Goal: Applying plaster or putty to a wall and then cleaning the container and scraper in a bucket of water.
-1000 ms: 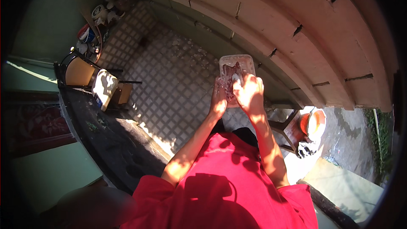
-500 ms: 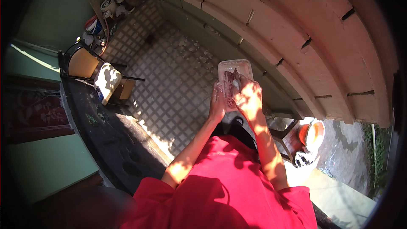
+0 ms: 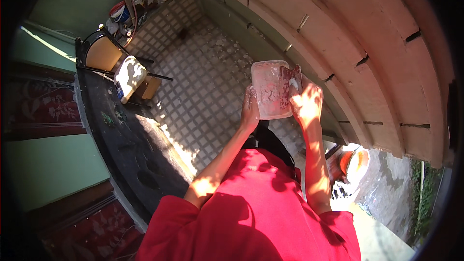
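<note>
My left hand [image 3: 250, 108] grips a shallow, pale rectangular tub [image 3: 267, 84] by its left side, holding it in front of my body. Pinkish-white paste is smeared across the tub's inside. At the tub's right edge, my right hand [image 3: 308, 102] is closed round a putty knife [image 3: 291, 73]. Its blade is wide and caked with dark reddish and white residue. Most of the handle is hidden in my fingers, with only a pale bit showing.
Stepped pinkish ledges [image 3: 367, 63] rise close on the right. A chair [image 3: 104, 57] stands at left by a black ledge [image 3: 130, 145]. Buckets [image 3: 120, 13] and a broom crowd the far corner. White crumbs lie on the tiled floor [image 3: 193, 77]. An orange-and-white bucket [image 3: 356, 163] sits at lower right.
The putty knife has moved from inside the tub to its right edge, with my right hand shifting right. The tub's inside now shows more fully. The whole view has turned slightly.
</note>
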A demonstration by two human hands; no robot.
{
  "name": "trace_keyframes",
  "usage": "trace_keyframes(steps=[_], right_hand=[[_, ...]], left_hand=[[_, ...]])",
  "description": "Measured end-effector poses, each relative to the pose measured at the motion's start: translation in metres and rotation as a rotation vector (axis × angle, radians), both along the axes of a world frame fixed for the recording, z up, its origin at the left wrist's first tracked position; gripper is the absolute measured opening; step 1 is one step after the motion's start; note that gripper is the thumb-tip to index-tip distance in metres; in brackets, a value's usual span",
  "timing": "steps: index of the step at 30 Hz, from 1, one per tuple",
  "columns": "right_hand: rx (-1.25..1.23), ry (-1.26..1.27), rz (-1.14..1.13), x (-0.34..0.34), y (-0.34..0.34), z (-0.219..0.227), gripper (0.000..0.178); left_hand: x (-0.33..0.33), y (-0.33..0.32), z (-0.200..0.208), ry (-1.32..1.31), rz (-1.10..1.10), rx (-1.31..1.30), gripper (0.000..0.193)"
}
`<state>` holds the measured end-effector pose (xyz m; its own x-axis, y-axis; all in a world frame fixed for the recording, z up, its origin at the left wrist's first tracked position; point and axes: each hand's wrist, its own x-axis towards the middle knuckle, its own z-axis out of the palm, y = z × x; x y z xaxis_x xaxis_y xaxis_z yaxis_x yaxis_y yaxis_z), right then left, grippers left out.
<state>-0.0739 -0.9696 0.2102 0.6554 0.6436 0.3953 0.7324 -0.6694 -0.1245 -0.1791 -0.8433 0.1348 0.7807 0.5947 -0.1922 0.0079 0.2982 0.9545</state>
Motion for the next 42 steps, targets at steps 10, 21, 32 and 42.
trace_keyframes(steps=[10, 21, 32, 42], right_hand=[[0.347, 0.578, 0.094, 0.001, 0.054, 0.033, 0.038], [0.358, 0.645, 0.203, 0.034, 0.076, 0.052, 0.034], [0.249, 0.669, 0.236, 0.062, 0.095, 0.043, 0.033], [0.226, 0.659, 0.28, 0.098, 0.102, 0.052, 0.033]], left_hand=[[0.013, 0.016, -0.004, 0.06, 0.054, 0.114, 0.053], [0.039, 0.028, -0.006, 0.04, 0.106, 0.085, 0.053], [0.07, 0.036, -0.008, 0.002, 0.134, 0.052, 0.054], [0.089, 0.043, -0.012, -0.032, 0.158, 0.021, 0.054]])
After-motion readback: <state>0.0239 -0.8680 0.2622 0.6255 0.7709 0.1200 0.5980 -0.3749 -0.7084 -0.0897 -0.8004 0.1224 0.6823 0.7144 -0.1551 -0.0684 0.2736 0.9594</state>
